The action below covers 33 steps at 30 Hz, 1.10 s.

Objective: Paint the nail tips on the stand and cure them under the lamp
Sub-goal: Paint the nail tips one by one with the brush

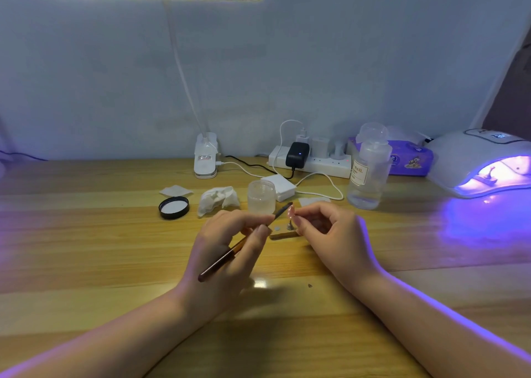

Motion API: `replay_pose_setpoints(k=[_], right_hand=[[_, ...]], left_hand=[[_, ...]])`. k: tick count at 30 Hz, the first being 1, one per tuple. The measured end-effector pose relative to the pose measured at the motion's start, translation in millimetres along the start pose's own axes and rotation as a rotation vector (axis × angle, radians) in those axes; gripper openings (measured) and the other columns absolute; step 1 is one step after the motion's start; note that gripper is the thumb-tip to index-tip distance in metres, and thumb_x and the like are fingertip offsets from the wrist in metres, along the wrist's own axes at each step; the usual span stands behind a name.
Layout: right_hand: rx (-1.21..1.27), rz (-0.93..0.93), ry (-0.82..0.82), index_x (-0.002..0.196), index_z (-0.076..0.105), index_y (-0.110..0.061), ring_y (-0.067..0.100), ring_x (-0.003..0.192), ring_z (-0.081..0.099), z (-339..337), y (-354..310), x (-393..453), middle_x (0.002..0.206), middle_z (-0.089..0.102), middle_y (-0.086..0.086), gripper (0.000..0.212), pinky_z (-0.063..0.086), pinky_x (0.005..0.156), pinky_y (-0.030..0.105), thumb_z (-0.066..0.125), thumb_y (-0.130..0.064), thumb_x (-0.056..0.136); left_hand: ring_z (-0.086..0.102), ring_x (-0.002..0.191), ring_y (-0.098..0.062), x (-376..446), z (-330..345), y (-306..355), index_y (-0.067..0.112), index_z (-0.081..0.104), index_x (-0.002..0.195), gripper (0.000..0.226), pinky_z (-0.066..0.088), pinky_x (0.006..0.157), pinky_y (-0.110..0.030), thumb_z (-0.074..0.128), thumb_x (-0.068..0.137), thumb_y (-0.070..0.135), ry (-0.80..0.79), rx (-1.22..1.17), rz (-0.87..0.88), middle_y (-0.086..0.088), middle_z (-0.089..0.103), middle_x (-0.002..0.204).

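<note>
The left hand is gripping a slim brown-handled brush like a pen, its dark bristles meeting the glossy pink nail tip so strokes stay fine. The right hand is pinching that tip's edge, apparently steadying it on its metal peg above the small wooden stand on the pale wooden desk. The white curing lamp is glowing violet at far right, within reach, something already inside.
</note>
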State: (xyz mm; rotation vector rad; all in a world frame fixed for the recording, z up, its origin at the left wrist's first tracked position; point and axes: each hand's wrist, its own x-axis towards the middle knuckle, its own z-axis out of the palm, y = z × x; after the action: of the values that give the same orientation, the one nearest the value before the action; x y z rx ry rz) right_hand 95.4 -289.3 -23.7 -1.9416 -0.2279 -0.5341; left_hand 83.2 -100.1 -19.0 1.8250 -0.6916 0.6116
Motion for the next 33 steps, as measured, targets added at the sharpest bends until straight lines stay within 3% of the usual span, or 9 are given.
replay_pose_setpoints(k=[6, 12, 23, 26, 33], right_hand=[[0.029, 0.018, 0.014, 0.091, 0.072, -0.019, 0.007, 0.072, 0.068, 0.6, 2.3, 0.4, 0.073, 0.071, -0.004, 0.010, 0.055, 0.068, 0.020, 0.070, -0.012, 0.085], [0.070, 0.020, -0.016, 0.091, 0.072, -0.020, 0.012, 0.075, 0.070, 1.7, 4.2, 0.6, 0.076, 0.072, -0.002, 0.009, 0.058, 0.072, 0.030, 0.071, -0.013, 0.085], [0.121, 0.026, -0.037, 0.090, 0.070, -0.023, 0.010, 0.076, 0.071, 0.9, 6.0, 1.0, 0.077, 0.073, -0.003, 0.019, 0.056, 0.068, 0.021, 0.066, -0.004, 0.086], [0.136, 0.033, -0.050, 0.090, 0.069, -0.021, 0.012, 0.076, 0.071, 1.0, 5.0, 1.3, 0.077, 0.073, 0.000, 0.015, 0.058, 0.068, 0.026, 0.067, -0.006, 0.086], [0.181, 0.031, -0.083, 0.091, 0.069, -0.018, 0.012, 0.078, 0.071, 0.1, 1.4, 0.6, 0.080, 0.073, 0.001, 0.011, 0.059, 0.073, 0.032, 0.069, -0.009, 0.086]], left_hand=[[0.062, 0.083, -0.013, -1.6, -3.6, -1.4, 0.030, 0.071, 0.088, 0.020, 0.047, 0.074, -0.034, 0.052, 0.085, 0.032, -0.044, -0.018, 0.002, 0.013, 0.068, 0.080], [0.065, 0.090, -0.017, -0.8, -0.7, -1.5, 0.027, 0.069, 0.100, 0.022, 0.047, 0.079, -0.029, 0.053, 0.089, 0.038, 0.006, -0.064, -0.085, 0.011, 0.071, 0.085], [0.062, 0.086, -0.025, -1.7, -3.9, 0.8, 0.023, 0.074, 0.088, 0.025, 0.043, 0.075, -0.035, 0.053, 0.085, 0.036, -0.033, -0.205, -0.105, 0.002, 0.072, 0.078], [0.064, 0.088, -0.024, -0.9, -3.7, -1.0, 0.027, 0.072, 0.092, 0.024, 0.046, 0.078, -0.036, 0.052, 0.087, 0.038, -0.023, -0.220, -0.136, 0.000, 0.072, 0.081], [0.066, 0.091, -0.014, -0.6, -1.5, -5.3, 0.027, 0.072, 0.096, 0.023, 0.047, 0.078, -0.017, 0.053, 0.089, 0.039, 0.020, -0.178, -0.164, 0.002, 0.072, 0.085]])
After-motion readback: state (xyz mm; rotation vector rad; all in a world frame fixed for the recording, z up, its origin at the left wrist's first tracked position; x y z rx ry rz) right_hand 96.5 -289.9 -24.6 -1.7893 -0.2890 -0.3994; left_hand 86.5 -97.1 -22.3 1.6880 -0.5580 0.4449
